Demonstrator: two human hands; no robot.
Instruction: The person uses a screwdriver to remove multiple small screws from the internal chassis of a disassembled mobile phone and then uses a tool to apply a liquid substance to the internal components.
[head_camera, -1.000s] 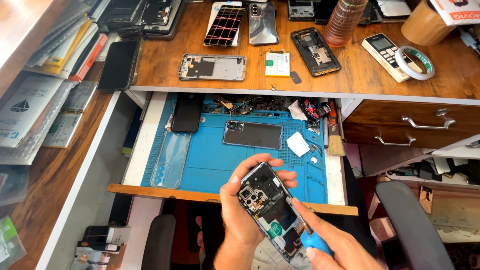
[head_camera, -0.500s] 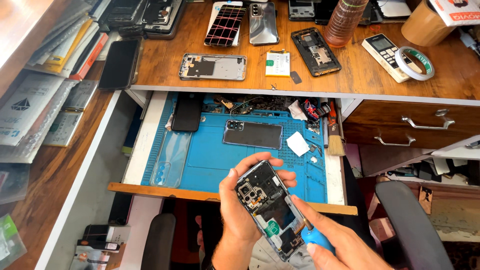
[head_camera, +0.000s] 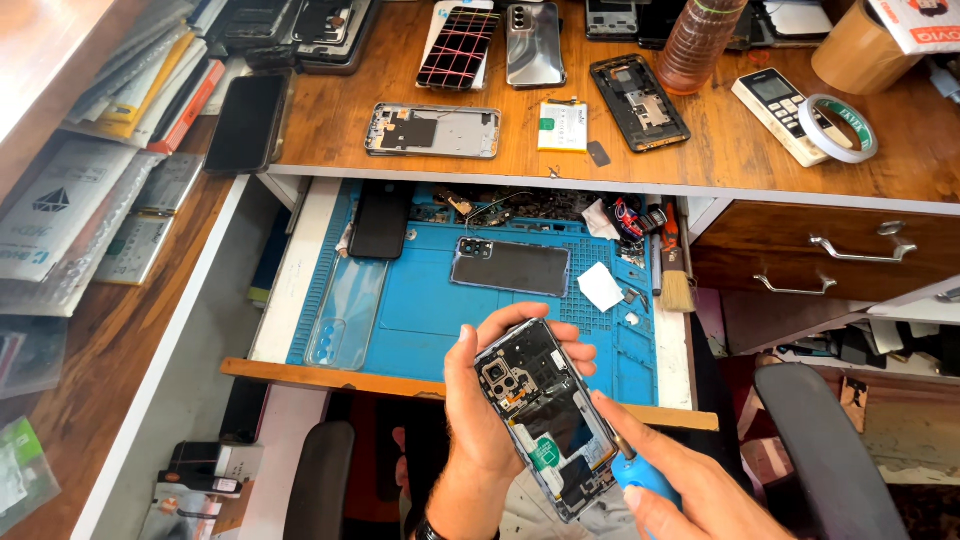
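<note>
Our left hand (head_camera: 485, 410) is clamped around an opened phone (head_camera: 545, 415), back off, held above the drawer edge. Our right hand (head_camera: 690, 490) grips a blue screwdriver (head_camera: 640, 478), tip touching the phone's right edge. Blue mat (head_camera: 440, 310) lies beyond, wooden desk (head_camera: 700, 150) behind it.

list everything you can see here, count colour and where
opened phone: 1, black inside, held in left hand
screwdriver: 1, blue handle, in right hand, tip at the phone's lower edge
work mat: 1, blue, in pulled-out drawer
phone back: 1, grey, on mat
clear case: 1, on mat's left
brush: 1, mat's right edge
tape roll: 1, white, on desk
bottle: 1, brownish, desk top
hands: left hand, right hand
</note>
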